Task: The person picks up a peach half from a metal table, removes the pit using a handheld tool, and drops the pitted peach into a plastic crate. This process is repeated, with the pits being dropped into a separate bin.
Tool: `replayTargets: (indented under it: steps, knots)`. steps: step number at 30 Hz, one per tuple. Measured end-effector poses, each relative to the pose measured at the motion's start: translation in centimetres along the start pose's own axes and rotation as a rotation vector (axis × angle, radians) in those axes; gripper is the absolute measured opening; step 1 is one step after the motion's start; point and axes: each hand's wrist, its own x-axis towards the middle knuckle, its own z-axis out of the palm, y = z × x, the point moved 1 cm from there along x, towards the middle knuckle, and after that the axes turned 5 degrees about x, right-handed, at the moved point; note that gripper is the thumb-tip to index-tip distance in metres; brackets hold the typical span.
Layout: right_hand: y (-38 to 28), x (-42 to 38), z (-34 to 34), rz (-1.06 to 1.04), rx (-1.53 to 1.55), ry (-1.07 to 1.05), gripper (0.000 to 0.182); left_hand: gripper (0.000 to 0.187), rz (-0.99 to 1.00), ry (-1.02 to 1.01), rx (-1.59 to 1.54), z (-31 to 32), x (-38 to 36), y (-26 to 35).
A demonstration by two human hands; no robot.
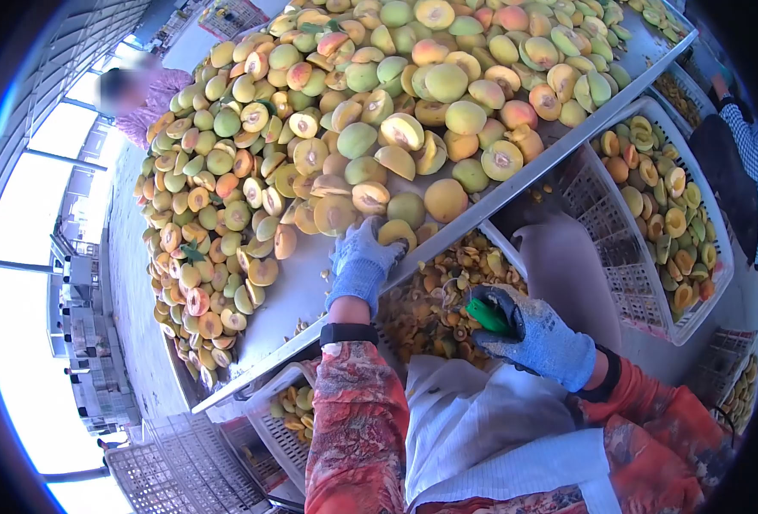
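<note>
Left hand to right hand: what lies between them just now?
In the head view, between the left hand and the right hand lie the table's metal rim and, lower down, a heap of brownish fruit scraps.

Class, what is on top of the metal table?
A heap of stone fruits, many cut open; the left hand touches one. Lower layers and the tabletop beneath are hidden.

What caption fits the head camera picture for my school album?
Gloved left hand at fruit piled on a table, right hand holding a green object.
</note>
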Motion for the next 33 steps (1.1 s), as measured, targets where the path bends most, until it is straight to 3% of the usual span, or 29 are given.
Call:
replayTargets:
  steps: [2, 5, 7, 9, 10, 12, 13, 15, 16, 19, 24, 26, 27, 29, 30, 32, 33]
  knots:
    - [0.4, 0.0, -0.4, 0.056, -0.021, -0.046, 0.041, 0.053, 0.047, 0.011, 0.115, 0.0, -0.2, 0.7]
    - [1.5, 0.1, -0.5, 0.033, -0.04, -0.109, 0.042, 0.051, 0.052, 0.013, -0.045, -0.5, -1.1, 0.1]
    - [1.6, -0.1, -0.4, -0.034, -0.039, -0.124, 0.043, 0.048, 0.157, 0.234, -0.981, -0.9, -3.0, -0.7]
    - [0.8, -0.1, 0.0, -0.024, -0.101, 0.029, 0.042, 0.041, -0.018, 0.172, -1.506, -4.2, -7.2, 0.6]
    - [0.2, 0.0, 0.5, -0.039, -0.1, 0.013, 0.042, 0.041, -0.024, 0.195, -1.508, -4.0, -8.7, -0.3]
    - [-1.4, -0.1, 1.5, -0.145, 0.042, 0.09, 0.033, 0.037, 0.061, -0.143, -2.066, -3.1, -11.4, -1.7]
    - [-2.3, -0.2, 1.9, -0.151, 0.039, 0.072, 0.033, 0.037, 0.058, -0.123, -2.076, -2.7, -12.7, -1.1]
    - [-4.3, -0.4, 2.6, -0.208, -0.076, -0.089, 0.027, 0.038, -0.259, 0.14, -2.21, -1.5, -15.0, 0.6]
    - [-5.1, -0.4, 3.0, -0.289, -0.114, -0.107, 0.023, 0.039, -0.22, 0.12, -2.135, -1.0, -15.3, 0.1]
    - [-6.6, -1.0, 4.2, -0.221, -0.194, -0.195, 0.025, 0.04, -0.124, 0.123, -2.007, -1.2, -17.6, 0.7]
    - [-6.4, -1.9, 5.9, -0.276, -0.288, -0.155, 0.03, 0.037, -0.061, 0.276, -1.884, -1.9, -19.2, 0.7]
    - [-6.2, -2.2, 6.2, -0.362, -0.376, -0.11, 0.032, 0.041, -0.123, 0.467, -1.582, -1.9, -19.4, 0.7]
    - [-6.2, -2.2, 6.1, -0.36, -0.377, -0.107, 0.032, 0.041, -0.12, 0.464, -1.582, -1.7, -19.5, 0.6]
    - [-6.4, -2.4, 6.0, -0.335, -0.321, -0.143, 0.032, 0.041, 0.011, 0.62, -1.168, -1.4, -19.7, 0.4]
    - [-6.2, -2.5, 6.1, -0.33, -0.32, -0.142, 0.032, 0.041, 0.011, 0.615, -1.167, -1.5, -19.8, 0.6]
    - [-5.9, -2.6, 6.3, -0.396, -0.11, -0.117, 0.033, 0.048, 0.258, 0.757, -0.839, -2.4, -20.1, 1.7]
    - [-6.6, -2.4, 5.8, -0.393, -0.11, -0.116, 0.033, 0.048, 0.259, 0.754, -0.84, -3.0, -20.3, 2.2]
